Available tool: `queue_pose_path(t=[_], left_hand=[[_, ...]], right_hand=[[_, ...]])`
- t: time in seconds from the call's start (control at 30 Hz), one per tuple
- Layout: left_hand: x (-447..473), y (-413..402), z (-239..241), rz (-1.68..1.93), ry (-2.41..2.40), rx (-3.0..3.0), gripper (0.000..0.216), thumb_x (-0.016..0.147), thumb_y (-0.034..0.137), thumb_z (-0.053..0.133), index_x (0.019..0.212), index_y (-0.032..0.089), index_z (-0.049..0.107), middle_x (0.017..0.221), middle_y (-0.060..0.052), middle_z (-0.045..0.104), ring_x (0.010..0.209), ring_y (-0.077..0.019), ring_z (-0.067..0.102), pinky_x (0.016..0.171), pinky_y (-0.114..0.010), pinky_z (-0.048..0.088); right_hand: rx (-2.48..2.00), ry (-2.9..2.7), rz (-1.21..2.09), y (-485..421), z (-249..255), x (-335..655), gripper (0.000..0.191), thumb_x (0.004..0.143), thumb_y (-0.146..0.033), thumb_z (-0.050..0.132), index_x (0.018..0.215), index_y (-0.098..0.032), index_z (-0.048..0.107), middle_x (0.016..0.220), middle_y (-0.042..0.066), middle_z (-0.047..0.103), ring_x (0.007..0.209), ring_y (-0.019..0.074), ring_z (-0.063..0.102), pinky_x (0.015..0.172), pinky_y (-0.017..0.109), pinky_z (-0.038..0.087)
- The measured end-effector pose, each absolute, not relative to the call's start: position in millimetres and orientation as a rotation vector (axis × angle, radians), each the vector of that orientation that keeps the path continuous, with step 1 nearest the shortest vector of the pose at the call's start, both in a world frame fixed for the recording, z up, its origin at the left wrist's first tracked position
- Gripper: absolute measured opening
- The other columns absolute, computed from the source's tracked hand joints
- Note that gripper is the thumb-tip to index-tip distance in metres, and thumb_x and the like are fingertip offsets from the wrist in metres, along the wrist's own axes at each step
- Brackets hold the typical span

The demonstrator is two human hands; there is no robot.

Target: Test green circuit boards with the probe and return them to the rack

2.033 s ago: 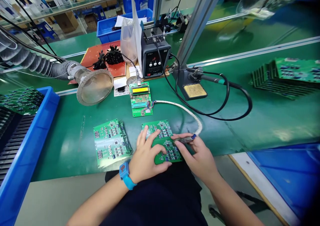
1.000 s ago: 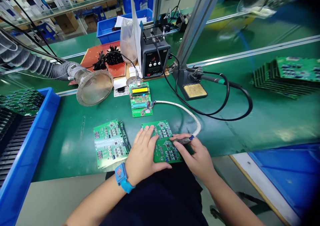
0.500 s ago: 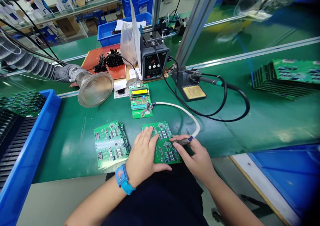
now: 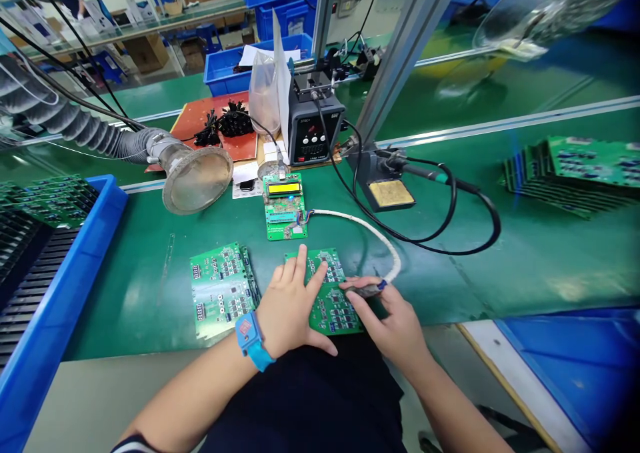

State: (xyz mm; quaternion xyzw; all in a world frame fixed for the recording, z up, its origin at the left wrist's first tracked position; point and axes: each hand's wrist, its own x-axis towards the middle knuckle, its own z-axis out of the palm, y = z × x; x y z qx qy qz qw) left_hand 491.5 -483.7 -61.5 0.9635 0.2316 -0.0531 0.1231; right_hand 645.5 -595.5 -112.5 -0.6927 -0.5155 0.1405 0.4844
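Note:
My left hand (image 4: 290,309) lies flat with fingers spread on a green circuit board (image 4: 333,306) at the table's front edge, holding it down. My right hand (image 4: 393,319) pinches a small dark probe connector (image 4: 365,286) against the board's right edge. A white sleeved cable (image 4: 373,236) runs from that connector to a small programmer board with a yellow display (image 4: 284,206). A blue wristband (image 4: 253,343) is on my left wrist.
A stack of green boards (image 4: 223,289) lies left of my hands. A fume extractor funnel (image 4: 197,179), a soldering station (image 4: 315,123) and an iron holder (image 4: 385,189) stand behind. Blue bin (image 4: 65,279) at left; more boards (image 4: 575,169) at far right.
My left hand's fingers have spread and slid a little farther up the board. The right hand stays on the connector. The view has tilted slightly.

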Motion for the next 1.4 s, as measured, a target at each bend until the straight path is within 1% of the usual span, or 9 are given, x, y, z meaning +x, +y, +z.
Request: queue_pose_path(t=[0.23, 0.37, 0.47, 0.6, 0.8, 0.97, 1.07, 1.27, 1.4], left_hand=[[491.4, -482.1, -65.2, -0.120, 0.676, 2.782, 0.135, 0.038, 0.077, 0.079, 0.147, 0.015, 0.029, 0.152, -0.032, 0.015, 0.131, -0.0483, 0.033, 0.100, -0.060, 0.033], [488.7, -480.1, -71.4, -0.058, 0.658, 2.755, 0.131, 0.042, 0.078, 0.077, 0.147, 0.017, 0.029, 0.154, -0.028, 0.015, 0.140, -0.0504, 0.011, 0.106, -0.065, 0.022], [487.5, -478.7, -75.1, -0.030, 0.635, 2.714, 0.128, 0.046, 0.079, 0.075, 0.148, 0.017, 0.027, 0.156, -0.025, 0.006, 0.141, -0.0485, 0.000, 0.110, -0.065, 0.015], [488.0, -477.9, -74.8, -0.093, 0.650, 2.663, 0.130, 0.046, 0.075, 0.078, 0.149, 0.017, 0.026, 0.156, -0.025, -0.002, 0.141, -0.0482, -0.002, 0.112, -0.063, 0.015], [491.3, -478.6, -74.1, -0.043, 0.674, 2.638, 0.127, 0.043, 0.070, 0.083, 0.146, 0.018, 0.031, 0.157, -0.023, 0.007, 0.141, -0.0480, 0.004, 0.112, -0.064, 0.014], [475.3, -478.2, -59.1, 0.030, 0.666, 2.647, 0.130, 0.038, 0.058, 0.091, 0.146, 0.020, 0.030, 0.156, -0.022, 0.007, 0.141, -0.0493, 0.005, 0.111, -0.066, 0.015], [441.4, -468.8, -41.1, 0.062, 0.669, 2.702, 0.127, 0.042, 0.058, 0.090, 0.147, 0.021, 0.029, 0.155, -0.024, 0.008, 0.141, -0.0503, 0.006, 0.110, -0.068, 0.017], [353.8, -424.9, -31.9, 0.042, 0.882, 2.793, 0.108, 0.063, 0.062, 0.078, 0.148, 0.025, 0.024, 0.152, -0.023, 0.014, 0.139, -0.0515, 0.013, 0.104, -0.069, 0.028], [341.0, -423.2, -37.9, 0.017, 0.934, 2.828, 0.111, 0.061, 0.067, 0.077, 0.148, 0.025, 0.024, 0.155, -0.023, 0.008, 0.139, -0.0545, 0.003, 0.103, -0.073, 0.023]], right_hand=[[-1.686, -1.244, 0.324, -596.2, -113.5, 644.4, 0.006, 0.089, -0.024, 0.057, 0.095, -0.024, 0.057, 0.091, 0.003, 0.071, 0.093, 0.0206, 0.068, 0.082, 0.030, 0.053], [-1.693, -1.243, 0.322, -596.0, -114.4, 644.4, 0.006, 0.089, -0.025, 0.058, 0.095, -0.024, 0.057, 0.091, 0.003, 0.071, 0.093, 0.0202, 0.068, 0.084, 0.030, 0.052], [-1.690, -1.243, 0.332, -595.5, -114.4, 644.6, 0.006, 0.089, -0.025, 0.057, 0.095, -0.025, 0.057, 0.091, 0.003, 0.071, 0.093, 0.0196, 0.068, 0.084, 0.030, 0.052], [-1.687, -1.225, 0.354, -595.5, -114.7, 644.7, 0.006, 0.090, -0.025, 0.057, 0.096, -0.025, 0.056, 0.092, 0.003, 0.071, 0.093, 0.0193, 0.068, 0.084, 0.030, 0.052], [-1.694, -1.205, 0.398, -598.8, -112.5, 643.8, 0.008, 0.090, -0.027, 0.057, 0.097, -0.024, 0.057, 0.093, 0.004, 0.071, 0.095, 0.0213, 0.067, 0.082, 0.032, 0.053], [-1.586, -1.063, 0.441, -589.6, -105.7, 646.0, 0.010, 0.089, -0.029, 0.058, 0.098, -0.025, 0.057, 0.096, 0.005, 0.071, 0.101, 0.0219, 0.066, 0.091, 0.037, 0.051], [-1.521, -0.916, 0.486, -571.5, -105.6, 651.0, 0.015, 0.088, -0.033, 0.059, 0.099, -0.024, 0.054, 0.096, 0.007, 0.071, 0.097, 0.0217, 0.068, 0.090, 0.039, 0.052], [-1.581, -0.945, 0.550, -539.6, -114.6, 662.5, 0.023, 0.086, -0.039, 0.058, 0.101, -0.022, 0.052, 0.096, 0.009, 0.071, 0.093, 0.0221, 0.067, 0.088, 0.041, 0.050], [-1.648, -1.003, 0.559, -535.7, -117.7, 663.2, 0.023, 0.088, -0.038, 0.056, 0.102, -0.021, 0.053, 0.097, 0.008, 0.071, 0.093, 0.0219, 0.066, 0.087, 0.040, 0.049]])
